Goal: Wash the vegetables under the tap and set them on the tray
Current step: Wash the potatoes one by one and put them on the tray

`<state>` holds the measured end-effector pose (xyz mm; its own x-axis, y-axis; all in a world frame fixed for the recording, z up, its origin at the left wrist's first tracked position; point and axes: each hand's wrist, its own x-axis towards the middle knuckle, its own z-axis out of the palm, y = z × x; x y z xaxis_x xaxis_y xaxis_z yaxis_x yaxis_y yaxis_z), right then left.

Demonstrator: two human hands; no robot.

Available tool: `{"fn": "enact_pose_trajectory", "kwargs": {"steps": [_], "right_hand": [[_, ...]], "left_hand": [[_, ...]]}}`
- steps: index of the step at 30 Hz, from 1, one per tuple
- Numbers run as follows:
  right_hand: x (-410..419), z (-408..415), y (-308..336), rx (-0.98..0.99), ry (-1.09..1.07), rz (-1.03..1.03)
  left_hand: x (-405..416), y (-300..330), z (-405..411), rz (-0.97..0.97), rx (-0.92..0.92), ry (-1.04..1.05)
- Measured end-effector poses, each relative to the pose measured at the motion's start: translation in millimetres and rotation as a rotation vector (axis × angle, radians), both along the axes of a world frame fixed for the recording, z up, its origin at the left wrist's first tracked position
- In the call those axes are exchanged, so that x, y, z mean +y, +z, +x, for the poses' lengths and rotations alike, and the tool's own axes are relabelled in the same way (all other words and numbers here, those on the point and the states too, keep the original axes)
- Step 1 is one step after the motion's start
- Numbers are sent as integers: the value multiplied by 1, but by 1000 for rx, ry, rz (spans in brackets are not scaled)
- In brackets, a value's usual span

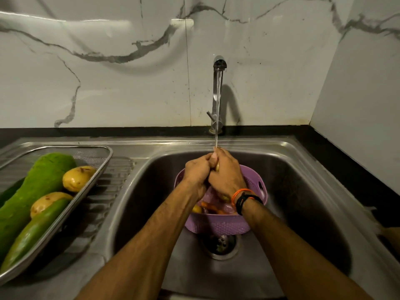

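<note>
My left hand (198, 172) and my right hand (226, 176) are clasped together round a yellowish vegetable (217, 167), mostly hidden, right under the running stream from the tap (219, 68). Below them a purple colander (220, 224) stands in the sink (303, 191) and holds a carrot (211, 207) and a yellow vegetable (197, 208). On the left drainboard a steel tray (95, 182) carries two long green gourds (32, 191) (36, 230) and two potatoes (75, 177) (46, 201).
The sink drain (219, 245) lies just in front of the colander. A black counter (357, 169) runs behind and to the right of the sink. Marble wall tiles rise behind the tap, with a side wall at the right.
</note>
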<state>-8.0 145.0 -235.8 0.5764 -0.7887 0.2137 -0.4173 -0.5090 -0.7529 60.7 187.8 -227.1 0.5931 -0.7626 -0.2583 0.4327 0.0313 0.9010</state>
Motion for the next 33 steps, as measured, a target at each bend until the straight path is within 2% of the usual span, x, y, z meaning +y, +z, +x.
{"fn": "enact_pose_trajectory", "kwargs": {"steps": [2, 6, 10, 14, 19, 22, 26, 30, 33], "right_hand": [[0, -5, 1, -21, 14, 1], [-4, -9, 2, -229, -95, 71], [-15, -2, -6, -375, 19, 287], [-23, -2, -10, -517, 45, 514], [-15, 13, -12, -460, -98, 432], [-8, 23, -6, -486, -214, 427], [-13, 31, 14, -403, -414, 410], [-26, 36, 30, -332, -411, 579], [-31, 35, 29, -525, -290, 773]], "left_hand": [[0, 0, 0, 6, 9, 59], [-1, 3, 2, 5, 4, 128], [2, 3, 11, 15, 51, 4], [5, 1, 16, -26, 106, 8], [2, 0, 10, -26, -50, 60], [-2, -4, 6, -29, -83, 143], [-6, -6, 3, -3, -132, 190], [-5, -2, 7, -34, -56, 155], [-8, 0, 7, -56, -5, 183]]}}
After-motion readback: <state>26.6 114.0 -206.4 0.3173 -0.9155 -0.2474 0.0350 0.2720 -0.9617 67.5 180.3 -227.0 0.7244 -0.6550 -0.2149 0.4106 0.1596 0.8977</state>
